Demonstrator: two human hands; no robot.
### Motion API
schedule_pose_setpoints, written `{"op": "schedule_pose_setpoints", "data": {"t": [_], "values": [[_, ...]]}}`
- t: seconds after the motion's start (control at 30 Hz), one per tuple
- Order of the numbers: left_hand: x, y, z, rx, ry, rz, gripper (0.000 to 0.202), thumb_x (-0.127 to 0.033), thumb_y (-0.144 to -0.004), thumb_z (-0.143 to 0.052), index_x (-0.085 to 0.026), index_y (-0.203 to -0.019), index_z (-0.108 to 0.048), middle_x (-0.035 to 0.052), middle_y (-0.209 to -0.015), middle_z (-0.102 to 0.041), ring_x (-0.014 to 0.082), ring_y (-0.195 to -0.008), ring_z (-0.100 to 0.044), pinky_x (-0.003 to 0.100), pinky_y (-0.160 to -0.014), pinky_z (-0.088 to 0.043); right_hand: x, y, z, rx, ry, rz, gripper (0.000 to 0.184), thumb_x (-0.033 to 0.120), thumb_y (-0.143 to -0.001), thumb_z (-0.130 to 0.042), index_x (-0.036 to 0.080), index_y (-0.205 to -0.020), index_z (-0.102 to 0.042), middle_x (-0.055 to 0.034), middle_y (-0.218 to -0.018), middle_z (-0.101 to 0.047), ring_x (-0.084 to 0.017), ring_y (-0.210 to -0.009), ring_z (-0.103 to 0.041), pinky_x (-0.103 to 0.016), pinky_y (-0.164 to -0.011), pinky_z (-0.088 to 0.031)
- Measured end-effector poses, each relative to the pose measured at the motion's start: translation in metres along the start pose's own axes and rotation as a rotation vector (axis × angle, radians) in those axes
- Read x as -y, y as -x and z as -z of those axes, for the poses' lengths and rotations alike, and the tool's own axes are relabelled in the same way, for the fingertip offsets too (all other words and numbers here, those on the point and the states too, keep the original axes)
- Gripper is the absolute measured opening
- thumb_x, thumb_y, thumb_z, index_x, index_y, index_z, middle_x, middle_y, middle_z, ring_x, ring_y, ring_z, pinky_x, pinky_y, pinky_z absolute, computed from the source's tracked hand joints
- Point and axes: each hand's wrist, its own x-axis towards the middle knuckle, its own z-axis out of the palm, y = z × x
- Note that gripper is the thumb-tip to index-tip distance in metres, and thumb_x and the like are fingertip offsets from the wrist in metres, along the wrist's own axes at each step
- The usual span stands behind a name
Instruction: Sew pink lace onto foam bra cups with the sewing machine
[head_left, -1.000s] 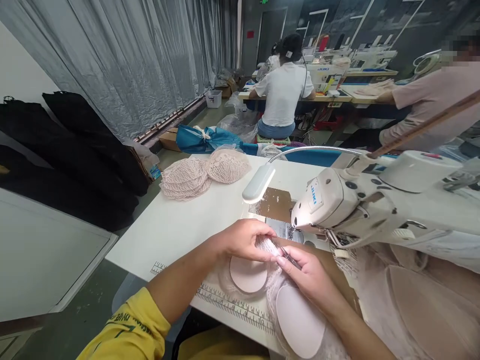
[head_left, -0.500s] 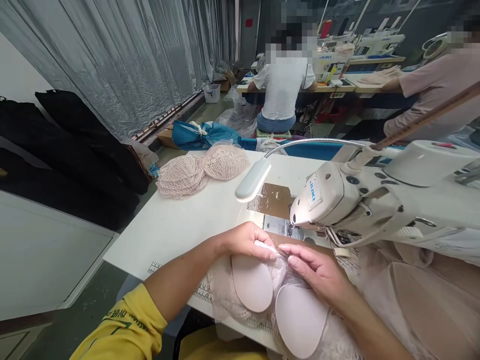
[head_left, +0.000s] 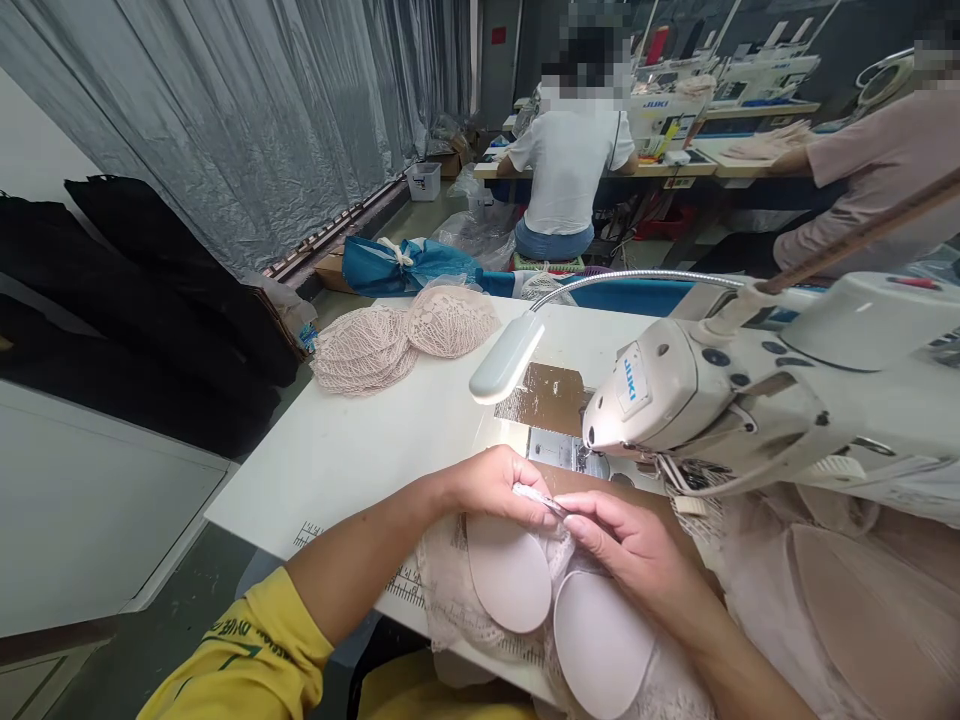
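Note:
A pink lace bra (head_left: pixel 517 580) with two smooth padded cups lies at the near edge of the white sewing table (head_left: pixel 375 440). My left hand (head_left: pixel 491 485) pinches the lace at the bridge between the cups. My right hand (head_left: pixel 630 540) meets it there, fingers closed on the same lace edge and on a thin metal tool I cannot name. Both hands sit just in front of the needle area of the white Juki sewing machine (head_left: pixel 735 400).
A gooseneck lamp (head_left: pixel 506 358) hangs over the needle plate. A stack of lace cups (head_left: pixel 401 335) rests at the table's far left corner. More pink fabric (head_left: pixel 840 600) is piled at the right. Two other people sit at machines in the background.
The bra has slid toward me so both cups hang nearer the table edge. My hands stay pinched together at the bridge, shifted slightly toward me.

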Motion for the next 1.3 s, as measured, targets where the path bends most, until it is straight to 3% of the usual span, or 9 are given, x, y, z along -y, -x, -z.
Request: {"op": "schedule_pose_setpoints", "data": {"t": [0.33, 0.43, 0.53, 0.67, 0.73, 0.83, 1.0, 1.2, 1.3], "values": [[-0.002, 0.001, -0.001, 0.005, -0.037, 0.042, 0.036, -0.044, -0.069, -0.076, -0.011, -0.082, -0.070, 0.0026, -0.074, -0.064, 0.0113, -0.067, -0.055, 0.020, -0.061, -0.041, 0.000, 0.001, -0.003, -0.110, 0.004, -0.072, 0.030, 0.045, -0.088, -0.052, 0.022, -0.096, -0.069, -0.0046, -0.093, -0.072, -0.020, -0.084, -0.066, -0.031, -0.076, -0.050], [0.000, -0.002, -0.003, 0.010, 0.001, 0.026, 0.035, -0.042, -0.070, -0.075, -0.011, -0.084, -0.069, 0.0031, -0.076, -0.064, 0.0117, -0.069, -0.056, 0.021, -0.065, -0.043, -0.005, -0.001, -0.006, -0.145, -0.078, -0.119, 0.038, 0.049, -0.081, -0.059, 0.021, -0.106, -0.064, -0.0069, -0.098, -0.069, -0.022, -0.088, -0.065, -0.033, -0.077, -0.052], [-0.002, 0.000, 0.001, 0.059, -0.053, 0.001, 0.030, -0.040, -0.071, -0.074, -0.012, -0.080, -0.066, -0.0011, -0.069, -0.058, 0.0088, -0.062, -0.049, 0.019, -0.057, -0.038, -0.003, -0.004, -0.009, -0.021, -0.090, -0.145, 0.041, 0.045, -0.079, -0.063, 0.021, -0.112, -0.061, -0.0069, -0.105, -0.068, -0.023, -0.095, -0.064, -0.034, -0.081, -0.051], [-0.010, 0.014, 0.023, 0.183, -0.302, 0.089, 0.026, -0.033, -0.068, -0.075, -0.013, -0.073, -0.061, -0.0031, -0.064, -0.053, 0.0082, -0.056, -0.044, 0.018, -0.049, -0.032, 0.002, -0.005, -0.006, -0.002, 0.066, -0.168, 0.026, 0.044, -0.087, -0.052, 0.021, -0.087, -0.064, -0.0027, -0.082, -0.067, -0.020, -0.079, -0.061, -0.032, -0.071, -0.047], [-0.015, 0.023, 0.035, 0.151, -0.374, 0.126, 0.023, -0.031, -0.068, -0.074, -0.013, -0.071, -0.060, -0.0032, -0.063, -0.052, 0.0083, -0.056, -0.044, 0.019, -0.049, -0.031, 0.002, -0.004, -0.003, 0.056, 0.100, -0.157, 0.026, 0.042, -0.088, -0.051, 0.020, -0.078, -0.061, -0.0007, -0.074, -0.062, -0.018, -0.071, -0.057, -0.029, -0.065, -0.045], [-0.019, 0.031, 0.045, 0.049, -0.323, 0.062, 0.021, -0.031, -0.073, -0.070, -0.012, -0.077, -0.063, -0.0016, -0.068, -0.055, 0.0099, -0.063, -0.048, 0.019, -0.055, -0.034, 0.002, -0.002, -0.003, 0.177, 0.083, -0.091, 0.028, 0.040, -0.089, -0.051, 0.021, -0.068, -0.055, 0.0014, -0.068, -0.056, -0.016, -0.066, -0.052, -0.026, -0.060, -0.041], [-0.020, 0.027, 0.032, -0.033, -0.232, -0.018, 0.024, -0.033, -0.075, -0.070, -0.012, -0.085, -0.067, -0.0006, -0.074, -0.057, 0.0107, -0.069, -0.050, 0.019, -0.060, -0.037, 0.001, -0.005, -0.013, -0.041, -0.056, -0.126, 0.026, 0.047, -0.088, -0.051, 0.023, -0.090, -0.059, -0.0002, -0.085, -0.061, -0.018, -0.081, -0.057, -0.027, -0.071, -0.046], [-0.015, 0.016, 0.011, -0.038, -0.207, -0.101, 0.027, -0.034, -0.074, -0.072, -0.013, -0.090, -0.068, 0.0004, -0.079, -0.060, 0.0105, -0.070, -0.051, 0.019, -0.061, -0.037, 0.002, -0.005, -0.017, -0.042, -0.061, -0.088, 0.024, 0.045, -0.089, -0.051, 0.022, -0.090, -0.060, -0.0014, -0.084, -0.062, -0.019, -0.081, -0.057, -0.029, -0.072, -0.047], [-0.012, 0.013, 0.008, -0.036, -0.148, -0.094, 0.029, -0.037, -0.076, -0.070, -0.012, -0.090, -0.068, 0.0012, -0.079, -0.060, 0.0105, -0.070, -0.052, 0.019, -0.061, -0.037, -0.001, -0.004, -0.017, -0.082, -0.122, -0.086, 0.028, 0.045, -0.086, -0.055, 0.021, -0.100, -0.060, -0.0049, -0.095, -0.065, -0.021, -0.091, -0.060, -0.031, -0.081, -0.049]]}}
